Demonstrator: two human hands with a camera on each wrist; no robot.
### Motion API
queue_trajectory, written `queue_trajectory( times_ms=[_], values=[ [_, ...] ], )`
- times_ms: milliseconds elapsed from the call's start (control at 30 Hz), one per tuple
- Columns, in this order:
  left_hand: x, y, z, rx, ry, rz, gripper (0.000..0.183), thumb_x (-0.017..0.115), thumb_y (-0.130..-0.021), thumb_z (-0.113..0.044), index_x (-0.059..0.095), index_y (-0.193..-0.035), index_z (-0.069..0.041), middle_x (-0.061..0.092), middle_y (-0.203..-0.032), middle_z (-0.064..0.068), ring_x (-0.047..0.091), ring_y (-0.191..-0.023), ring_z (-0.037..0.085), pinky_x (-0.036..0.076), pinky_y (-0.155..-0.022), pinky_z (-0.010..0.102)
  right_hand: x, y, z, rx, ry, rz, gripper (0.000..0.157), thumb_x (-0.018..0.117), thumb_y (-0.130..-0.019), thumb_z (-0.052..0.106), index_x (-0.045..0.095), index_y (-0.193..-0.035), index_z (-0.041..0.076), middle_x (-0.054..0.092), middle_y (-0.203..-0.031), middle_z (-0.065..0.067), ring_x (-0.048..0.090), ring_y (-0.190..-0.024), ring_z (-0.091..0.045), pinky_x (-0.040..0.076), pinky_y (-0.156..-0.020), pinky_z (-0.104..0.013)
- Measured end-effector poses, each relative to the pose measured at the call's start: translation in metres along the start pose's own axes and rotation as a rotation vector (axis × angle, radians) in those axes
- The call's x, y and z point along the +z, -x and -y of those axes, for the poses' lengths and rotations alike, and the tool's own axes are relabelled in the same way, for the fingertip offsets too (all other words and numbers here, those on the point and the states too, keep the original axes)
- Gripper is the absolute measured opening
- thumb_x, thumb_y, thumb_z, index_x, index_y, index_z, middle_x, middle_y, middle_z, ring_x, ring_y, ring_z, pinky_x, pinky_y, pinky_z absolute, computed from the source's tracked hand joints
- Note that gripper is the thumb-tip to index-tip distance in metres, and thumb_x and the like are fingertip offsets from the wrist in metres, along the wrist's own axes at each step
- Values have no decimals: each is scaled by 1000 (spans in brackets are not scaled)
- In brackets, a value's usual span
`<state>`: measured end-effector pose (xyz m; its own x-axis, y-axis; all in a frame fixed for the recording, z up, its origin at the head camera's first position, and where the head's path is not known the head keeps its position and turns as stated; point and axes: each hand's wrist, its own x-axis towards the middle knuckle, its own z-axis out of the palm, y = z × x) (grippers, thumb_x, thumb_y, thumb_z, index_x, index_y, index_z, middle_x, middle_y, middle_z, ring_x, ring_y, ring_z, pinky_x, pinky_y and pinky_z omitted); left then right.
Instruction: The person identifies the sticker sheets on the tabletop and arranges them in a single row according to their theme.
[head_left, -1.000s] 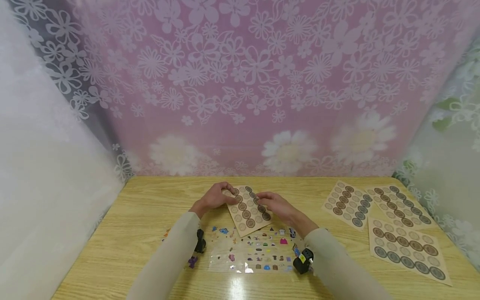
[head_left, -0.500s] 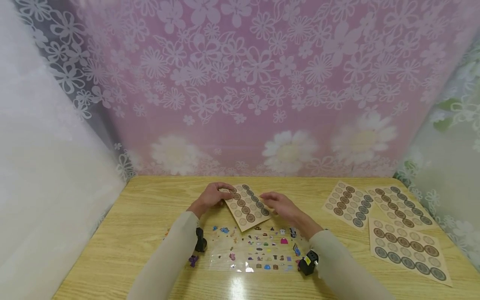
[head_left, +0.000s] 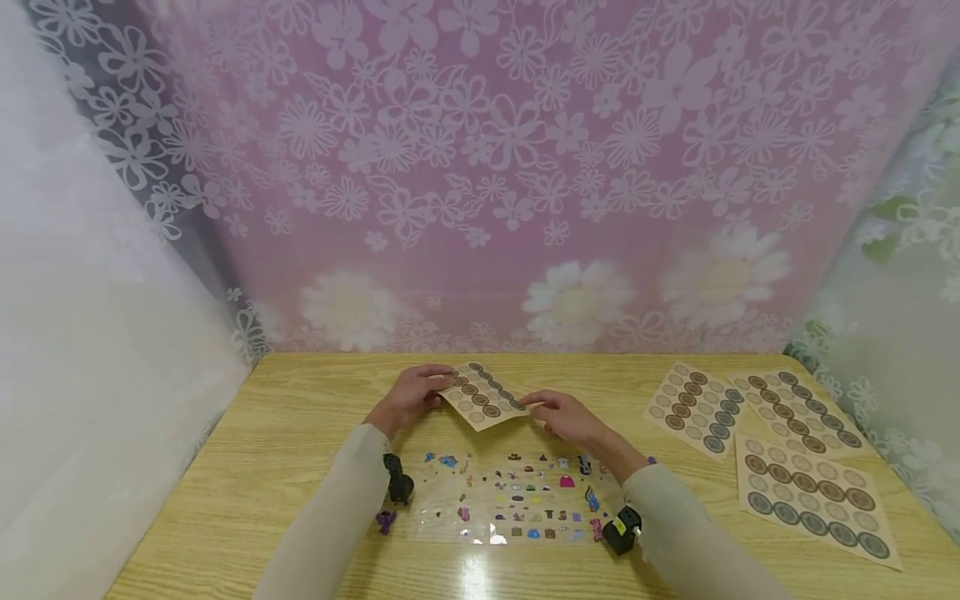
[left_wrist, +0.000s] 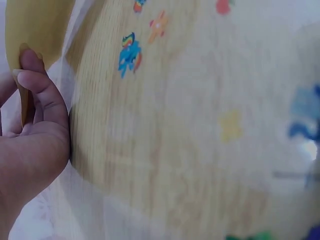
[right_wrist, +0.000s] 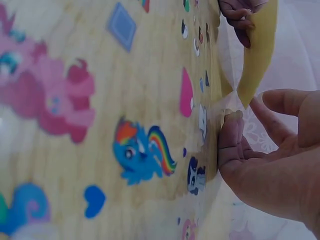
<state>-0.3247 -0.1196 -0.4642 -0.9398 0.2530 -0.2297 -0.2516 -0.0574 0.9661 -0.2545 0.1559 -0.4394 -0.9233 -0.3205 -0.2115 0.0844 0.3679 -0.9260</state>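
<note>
My left hand (head_left: 412, 396) pinches the left corner of a tan sheet of round stickers (head_left: 480, 396), brown and grey circles in rows. The sheet is raised off the table and bent slightly. In the left wrist view, left fingers (left_wrist: 45, 95) curl onto its plain yellowish underside (left_wrist: 42, 30). My right hand (head_left: 570, 417) is at the sheet's right corner, fingers extended and loosely bent. In the right wrist view, a fingertip of the right hand (right_wrist: 280, 150) meets or nearly meets the sheet's corner (right_wrist: 247, 95).
A clear sticker sheet (head_left: 450, 533) with small ponies, hats and clothes lies on the wooden table (head_left: 247, 467) below the hands. At right lie three more tan sticker sheets: one left (head_left: 697, 408), one back (head_left: 798, 412), one front (head_left: 817, 500). A patterned curtain (head_left: 480, 208) hangs behind.
The tan sheet has lifted and moved up and left with my left hand, tilting flatter. My right hand came off the sheet's face, drew back right, and is now at its right corner.
</note>
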Motion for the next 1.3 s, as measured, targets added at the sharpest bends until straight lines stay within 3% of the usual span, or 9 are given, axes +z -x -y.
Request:
queue_trajectory(
  times_ms=[200, 367, 500, 633, 733, 867, 1067, 1300],
  values=[
    [0, 2, 0, -7, 21, 3, 35, 62, -83, -10, 57, -117, -5, 60, -97, 9, 52, -60, 11, 44, -55, 27, 1, 1, -3, -19, -224, 46, 34, 45, -94, 23, 48, -124, 7, 50, -106, -25, 56, -74, -28, 48, -66, -40],
    [8, 10, -6, 10, -42, 53, 37, 61, -84, -10, 54, -119, -2, 61, -98, 9, 55, -60, 13, 47, -60, 30, -3, 1, -9, 0, -422, 34, 35, 49, -92, 20, 48, -121, 0, 47, -108, -15, 50, -71, -19, 45, -62, -32],
    [18, 22, -18, 28, -90, 76, 38, 59, -85, -11, 52, -121, 0, 61, -99, 10, 58, -66, 22, 46, -73, 44, -11, 5, -12, -8, -481, 49, 37, 51, -91, 17, 47, -122, -2, 46, -106, -11, 49, -72, -16, 44, -65, -30],
    [31, 29, -27, 57, -143, 107, 37, 58, -87, -13, 53, -120, 1, 59, -105, 13, 54, -85, 40, 39, -83, 53, -24, 16, -9, -37, -431, 63, 38, 51, -91, 16, 45, -124, -4, 46, -106, -11, 50, -77, -17, 45, -72, -34],
    [40, 29, -27, 79, -173, 152, 35, 56, -88, -16, 55, -119, -1, 57, -109, 12, 50, -95, 44, 38, -83, 54, -38, 28, -8, -41, -349, 36, 38, 51, -91, 18, 48, -122, -3, 48, -104, -11, 51, -80, -21, 45, -76, -40],
    [55, 27, -25, 119, -224, 214, 31, 56, -88, -18, 58, -116, -5, 57, -108, 8, 52, -91, 42, 41, -79, 52, -60, 48, -11, -49, -218, 26, 37, 52, -91, 21, 50, -121, -1, 50, -102, -15, 51, -80, -24, 45, -76, -44],
    [94, 36, -30, 193, -290, 283, 27, 60, -85, -14, 61, -111, -6, 60, -102, 8, 54, -85, 41, 44, -75, 51, -93, 84, -21, -37, -73, 24, 40, 55, -88, 26, 51, -121, 4, 51, -103, -19, 53, -81, -30, 45, -74, -44],
    [139, 46, -29, 250, -427, 302, 25, 62, -83, -13, 63, -108, -10, 56, -110, 2, 59, -79, 38, 47, -68, 47, -114, 125, -28, -21, 26, 16, 43, 57, -87, 27, 51, -120, -2, 55, -100, -19, 55, -77, -32, 47, -72, -42]
  ],
)
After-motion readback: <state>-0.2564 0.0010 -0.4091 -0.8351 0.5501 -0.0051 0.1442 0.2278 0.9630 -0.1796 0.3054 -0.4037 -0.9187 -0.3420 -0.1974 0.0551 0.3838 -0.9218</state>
